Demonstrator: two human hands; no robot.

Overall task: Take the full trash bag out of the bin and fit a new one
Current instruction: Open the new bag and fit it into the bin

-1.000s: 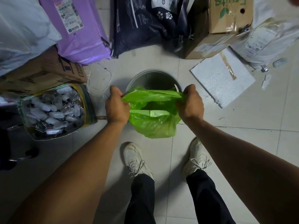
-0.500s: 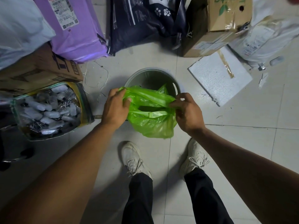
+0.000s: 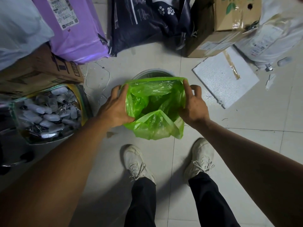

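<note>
A thin green trash bag (image 3: 154, 128) is held open over a round metal bin (image 3: 151, 74) on the tiled floor. Only the bin's far rim shows behind the bag. My left hand (image 3: 115, 108) grips the bag's left edge, thumb inside the mouth. My right hand (image 3: 192, 104) grips the right edge, fingers spread over the rim. The bag's mouth gapes wide and its near flap hangs down toward my white shoes. The bag's inside looks empty as far as I can see.
A clear bag of plastic bottles (image 3: 47, 112) stands left of the bin. Cardboard boxes (image 3: 219, 25), a purple parcel (image 3: 75, 28), a dark pet-food sack (image 3: 147, 20) and a white foam slab (image 3: 224, 79) crowd the far side. My shoes (image 3: 136, 163) stand just behind the bin.
The bag's mouth has been pulled from a flat, narrow strip into a wide opening. Both hands shifted their hold along the rim and spread it over the bin.
</note>
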